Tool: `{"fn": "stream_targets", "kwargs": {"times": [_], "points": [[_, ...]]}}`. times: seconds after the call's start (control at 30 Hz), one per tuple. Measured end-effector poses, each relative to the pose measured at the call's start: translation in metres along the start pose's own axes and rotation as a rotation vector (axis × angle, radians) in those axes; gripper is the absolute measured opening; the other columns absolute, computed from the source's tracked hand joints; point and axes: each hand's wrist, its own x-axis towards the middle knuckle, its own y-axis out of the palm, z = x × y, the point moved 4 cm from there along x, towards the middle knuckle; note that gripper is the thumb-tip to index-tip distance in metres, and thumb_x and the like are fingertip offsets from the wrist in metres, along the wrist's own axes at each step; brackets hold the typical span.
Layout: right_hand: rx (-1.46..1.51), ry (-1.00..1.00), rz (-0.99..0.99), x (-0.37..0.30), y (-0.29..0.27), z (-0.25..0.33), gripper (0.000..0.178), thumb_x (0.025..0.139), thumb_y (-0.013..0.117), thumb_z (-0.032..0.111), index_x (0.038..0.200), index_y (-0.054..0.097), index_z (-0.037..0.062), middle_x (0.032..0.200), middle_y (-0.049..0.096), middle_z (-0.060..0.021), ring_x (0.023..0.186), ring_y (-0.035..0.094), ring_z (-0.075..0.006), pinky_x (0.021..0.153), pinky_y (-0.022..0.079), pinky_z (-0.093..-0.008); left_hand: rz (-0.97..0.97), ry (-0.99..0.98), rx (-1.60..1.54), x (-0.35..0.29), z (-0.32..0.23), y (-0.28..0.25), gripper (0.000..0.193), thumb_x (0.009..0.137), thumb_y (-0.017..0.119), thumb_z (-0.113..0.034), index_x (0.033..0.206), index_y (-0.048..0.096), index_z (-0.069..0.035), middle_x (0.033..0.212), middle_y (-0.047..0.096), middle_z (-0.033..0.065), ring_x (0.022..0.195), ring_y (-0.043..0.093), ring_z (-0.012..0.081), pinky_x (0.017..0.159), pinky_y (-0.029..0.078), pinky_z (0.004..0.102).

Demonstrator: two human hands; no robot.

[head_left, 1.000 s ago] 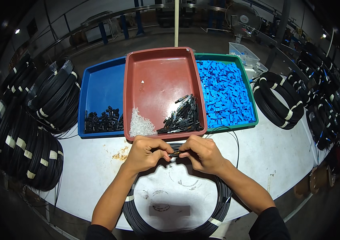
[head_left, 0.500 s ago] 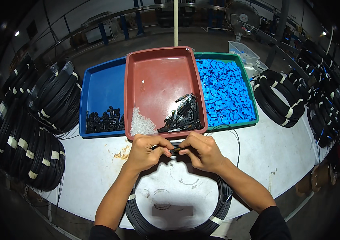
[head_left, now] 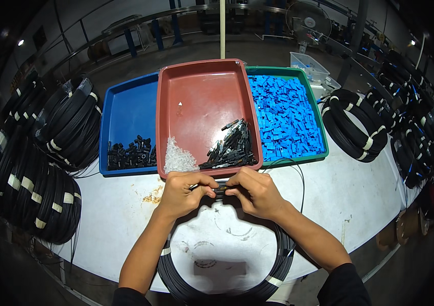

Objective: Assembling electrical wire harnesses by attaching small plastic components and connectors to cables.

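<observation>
Just in front of the red tray [head_left: 204, 97], both my hands meet over the far side of a black cable coil [head_left: 288, 245] bound with white tape. Between thumb and forefinger, my left hand [head_left: 189, 191] pinches a thin black cable; a bit of it shows behind the fingers. My right hand [head_left: 255, 191] is closed in a pinch close beside it, on a small dark piece mostly hidden by the fingertips. The fingertips of the two hands are a small gap apart. Inside the red tray lie clear plastic pieces [head_left: 180, 157] and slim black connector parts [head_left: 231, 148].
A blue tray [head_left: 127, 97] with short black parts stands left, and a green tray [head_left: 319, 117] full of blue clips [head_left: 286, 117] right. Black cable coils [head_left: 38, 194] crowd the left edge; another coil [head_left: 357, 127] lies right. A clear bin [head_left: 309, 66] stands behind.
The view has shifted slightly. My hands keep the same pinching pose, with the fingertips a touch farther apart.
</observation>
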Motion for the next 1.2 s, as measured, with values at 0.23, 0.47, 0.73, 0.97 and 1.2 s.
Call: {"fn": "stream_targets", "kwargs": {"times": [0.23,0.47,0.73,0.97,1.2], "points": [[-0.067,-0.078,-0.043,0.000,-0.003,0.002,0.020,0.080,0.077,0.000,0.097,0.066,0.0020,0.088,0.067,-0.0113,0.078,0.067,-0.0301,0.068,0.053,-0.0384,-0.043,0.079,0.138,0.004,-0.005,0.002,0.010,0.078,0.078,0.004,0.088,0.077,0.002,0.081,0.077,0.0148,0.072,0.076,0.0208,0.067,0.058,0.0293],[-0.153,-0.030,-0.087,-0.003,-0.008,-0.002,0.015,0.082,0.071,0.003,0.095,0.065,0.0019,0.087,0.066,-0.0115,0.076,0.067,-0.0318,0.068,0.054,-0.0398,0.049,0.046,0.133,0.003,-0.005,0.004,0.036,0.081,0.082,-0.003,0.115,0.074,0.001,0.096,0.079,0.0148,0.078,0.076,0.0181,0.071,0.059,0.0292],[-0.276,0.155,-0.228,-0.018,-0.036,-0.024,0.007,0.088,0.069,0.006,0.091,0.064,0.0031,0.083,0.065,-0.0123,0.075,0.067,-0.0316,0.064,0.052,-0.0409,0.092,-0.025,0.048,0.017,-0.002,0.011,0.033,0.083,0.083,-0.007,0.114,0.073,0.000,0.097,0.078,0.0145,0.083,0.076,0.0180,0.075,0.060,0.0286],[-0.381,0.210,-0.344,-0.024,-0.057,-0.050,0.007,0.087,0.071,0.007,0.091,0.066,0.0037,0.083,0.067,-0.0119,0.073,0.067,-0.0315,0.066,0.052,-0.0405,0.272,0.327,0.326,0.085,-0.021,0.042,0.020,0.085,0.077,-0.015,0.103,0.075,-0.005,0.093,0.076,0.0103,0.083,0.071,0.0302,0.077,0.053,0.0397],[-0.399,0.312,-0.455,-0.036,-0.079,-0.075,0.008,0.086,0.072,0.004,0.092,0.067,0.0025,0.084,0.068,-0.0115,0.074,0.067,-0.0310,0.068,0.053,-0.0407,0.386,0.570,0.534,0.152,0.007,0.086,0.022,0.082,0.075,-0.009,0.104,0.074,-0.008,0.098,0.073,0.0068,0.099,0.064,0.0265,0.088,0.047,0.0412]]}}
